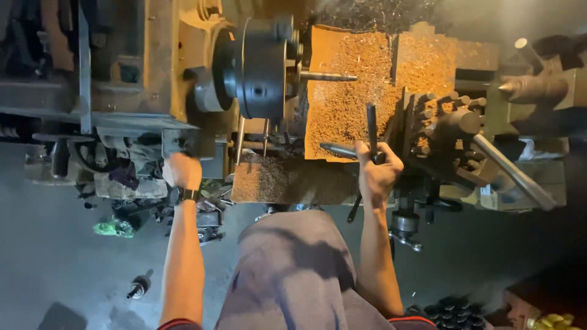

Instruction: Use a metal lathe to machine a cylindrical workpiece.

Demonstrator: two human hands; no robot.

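Note:
I stand at a metal lathe. Its dark round chuck [260, 64] holds a thin steel rod [327, 77] that sticks out to the right. My left hand [182, 170] is closed around a control lever low on the headstock, with a dark band on that wrist. My right hand [378, 171] grips a black crank handle [372, 125] on the carriage. The carriage [348, 104] is covered in brownish metal chips. The tool post [449, 125] with several bolts sits right of my right hand.
The tailstock [538, 88] points its centre leftward at the right. A long steel lever [513, 174] slants down right. A green scrap [113, 228] and a small metal part [139, 286] lie on the grey floor at left. Dark round parts [455, 311] sit at bottom right.

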